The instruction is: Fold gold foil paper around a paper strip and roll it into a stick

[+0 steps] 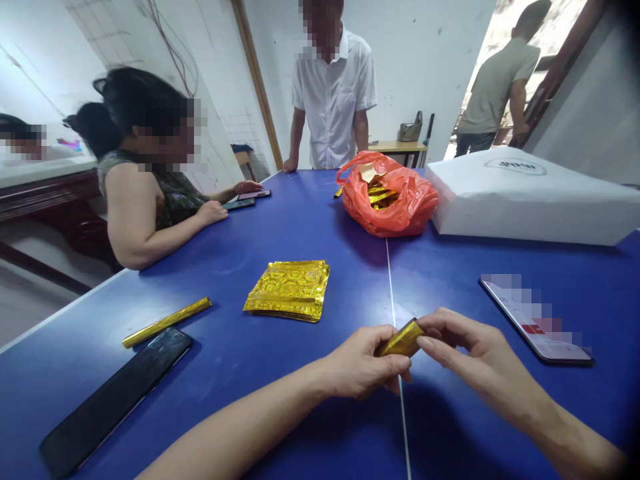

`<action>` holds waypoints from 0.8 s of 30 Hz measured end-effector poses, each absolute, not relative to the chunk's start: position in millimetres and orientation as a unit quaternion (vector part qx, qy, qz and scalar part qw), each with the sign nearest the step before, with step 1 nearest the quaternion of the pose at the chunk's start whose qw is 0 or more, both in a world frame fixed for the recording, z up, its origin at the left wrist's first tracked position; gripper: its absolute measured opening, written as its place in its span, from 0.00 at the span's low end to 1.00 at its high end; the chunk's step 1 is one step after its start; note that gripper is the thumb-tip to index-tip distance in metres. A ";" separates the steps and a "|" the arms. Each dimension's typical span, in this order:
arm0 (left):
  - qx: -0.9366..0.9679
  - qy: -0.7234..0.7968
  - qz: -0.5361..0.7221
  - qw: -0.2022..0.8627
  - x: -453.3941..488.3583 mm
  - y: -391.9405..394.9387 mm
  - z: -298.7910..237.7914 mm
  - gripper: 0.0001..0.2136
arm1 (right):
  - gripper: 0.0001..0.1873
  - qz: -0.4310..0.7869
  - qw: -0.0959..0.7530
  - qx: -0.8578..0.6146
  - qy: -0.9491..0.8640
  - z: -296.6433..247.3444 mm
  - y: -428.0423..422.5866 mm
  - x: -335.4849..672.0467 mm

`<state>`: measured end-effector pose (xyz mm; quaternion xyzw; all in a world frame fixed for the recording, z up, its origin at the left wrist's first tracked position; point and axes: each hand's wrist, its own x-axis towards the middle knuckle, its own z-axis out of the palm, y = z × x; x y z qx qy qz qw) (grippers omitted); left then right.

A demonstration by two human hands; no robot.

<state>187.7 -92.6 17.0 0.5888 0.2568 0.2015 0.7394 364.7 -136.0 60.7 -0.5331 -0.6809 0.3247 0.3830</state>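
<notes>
Above the blue table (200,407), my left hand (357,363) is closed around a short folded piece of gold foil paper (401,340), thumb on its near side. At the paper's right end, my right hand (467,350) pinches an edge between thumb and fingertips. Its other fingers are curled, and part of the piece is hidden in my left palm. A stack of embossed gold foil sheets (287,290) lies flat on the table, left of my hands. Farther left is a thin gold foil tube (167,323).
A black phone (117,400) touches or nearly touches the tube; another phone (537,323) lies at right. A red plastic bag (387,197) with gold pieces and a white box (530,193) stand at the back. One person sits at left with phones, another stands across the table.
</notes>
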 end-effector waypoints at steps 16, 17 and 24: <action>0.521 0.207 0.139 0.816 184.5 -94.2 15.0 0.26 | 0.16 0.454 0.356 -0.455 -0.679 52.1 -127.1 365.6; 0.516 0.201 0.132 0.822 184.1 -94.1 14.9 0.26 | 0.16 0.460 0.360 -0.449 -0.677 51.5 -126.3 366.2; 0.530 0.203 0.141 0.812 184.4 -94.6 15.2 0.24 | 0.11 0.488 0.390 -0.454 -0.636 44.9 -123.2 365.0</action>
